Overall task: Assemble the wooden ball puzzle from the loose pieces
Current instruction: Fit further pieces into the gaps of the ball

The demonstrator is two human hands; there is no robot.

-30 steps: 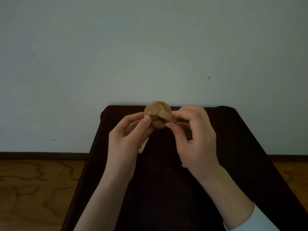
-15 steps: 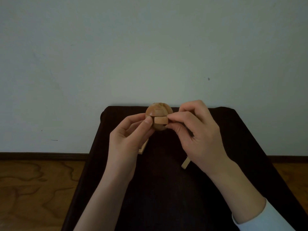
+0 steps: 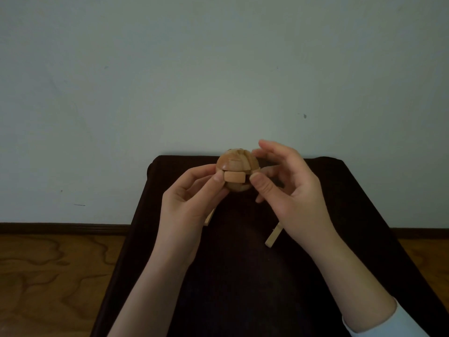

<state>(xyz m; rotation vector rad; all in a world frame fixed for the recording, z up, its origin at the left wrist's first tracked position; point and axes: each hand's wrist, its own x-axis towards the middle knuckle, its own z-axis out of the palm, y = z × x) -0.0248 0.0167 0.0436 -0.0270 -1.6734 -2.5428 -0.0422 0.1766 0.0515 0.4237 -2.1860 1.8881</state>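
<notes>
**A:** Where is the ball right now?

**B:** You hold the wooden ball puzzle (image 3: 237, 171) up in the air over the far end of the dark desk (image 3: 243, 276), between your 2 hands. It is nearly round, so it has no clear long axis — but 1 flat block (image 3: 234, 177) sticks out of its near face, and that block lies with its long side running left to right, its face turned toward you.

**A:** And my hands?

**B:** Your left hand (image 3: 187, 203) grips the ball from the left, thumb tip pressed on the front beside the block, fingers curled behind. Your right hand (image 3: 289, 188) is half open: the thumb tip touches the ball's right edge just beside the block, the other fingers are spread loosely behind and above. Whether they touch the ball, I cannot tell.

**A:** Any loose pieces?

**B:** 2 pale wooden sticks lie on the desk — 1 stick (image 3: 274, 237) below your right hand, pointing away from you, and another piece (image 3: 209, 218) mostly hidden under your left hand.
</notes>
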